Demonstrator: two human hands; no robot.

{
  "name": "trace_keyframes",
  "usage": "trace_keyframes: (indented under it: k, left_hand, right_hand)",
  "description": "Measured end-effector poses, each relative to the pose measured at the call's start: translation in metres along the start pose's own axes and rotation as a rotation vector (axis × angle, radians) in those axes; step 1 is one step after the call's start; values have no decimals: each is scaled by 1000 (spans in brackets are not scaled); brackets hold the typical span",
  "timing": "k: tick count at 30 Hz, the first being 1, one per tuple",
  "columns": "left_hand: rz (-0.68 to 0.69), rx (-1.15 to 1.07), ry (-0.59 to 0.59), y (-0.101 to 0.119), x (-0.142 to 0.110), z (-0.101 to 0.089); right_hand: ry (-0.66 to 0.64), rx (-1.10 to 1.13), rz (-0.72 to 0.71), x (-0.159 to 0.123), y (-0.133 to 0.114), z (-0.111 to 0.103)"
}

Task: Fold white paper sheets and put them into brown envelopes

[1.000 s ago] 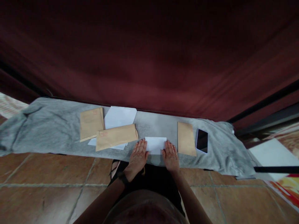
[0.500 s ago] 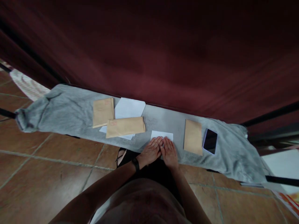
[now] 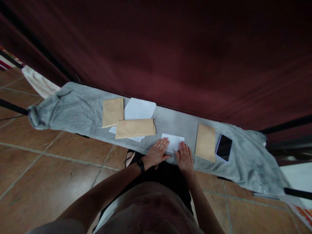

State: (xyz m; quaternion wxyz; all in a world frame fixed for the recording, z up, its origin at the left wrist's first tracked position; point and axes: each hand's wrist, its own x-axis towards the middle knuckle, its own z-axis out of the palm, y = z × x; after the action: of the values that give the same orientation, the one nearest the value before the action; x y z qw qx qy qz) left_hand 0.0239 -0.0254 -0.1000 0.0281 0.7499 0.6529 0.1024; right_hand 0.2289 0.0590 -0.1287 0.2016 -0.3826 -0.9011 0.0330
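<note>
A small white sheet of paper (image 3: 173, 142), possibly folded, lies flat near the front edge of the grey cloth-covered surface (image 3: 179, 119). My left hand (image 3: 157, 152) rests flat on its left side, fingers stretched out and thumb pointing inward. On the right side of the paper lies my right hand (image 3: 185, 157), also flat with fingers extended. To the left, a long brown envelope (image 3: 135, 128) overlaps white sheets (image 3: 139, 109) and the edge of a second brown envelope (image 3: 112, 112). Another brown envelope (image 3: 205, 142) lies right of my right hand.
A phone (image 3: 224, 148) with a light purple edge lies face up beyond the right envelope. A dark red curtain (image 3: 170, 65) hangs along the back edge of the surface. Black bars (image 3: 287, 124) stand at the sides. Brown floor tiles (image 3: 60, 175) show below.
My hands have moved apart from the middle of the white paper to its two sides, showing more of it. The view has shifted slightly, while the envelopes and phone stay in place.
</note>
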Motion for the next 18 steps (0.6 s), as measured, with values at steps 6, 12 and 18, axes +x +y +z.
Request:
trace_keyframes:
  k: [6, 12, 18]
  left_hand:
    - [-41, 14, 4, -7, -5, -3]
    - [-97, 26, 25, -12, -10, -5]
    - [-109, -12, 73, 1, 8, -4]
  right_hand:
    - [18, -7, 22, -3, 5, -2]
    - [39, 14, 63, -6, 7, -1]
    - [7, 172, 28, 12, -9, -4]
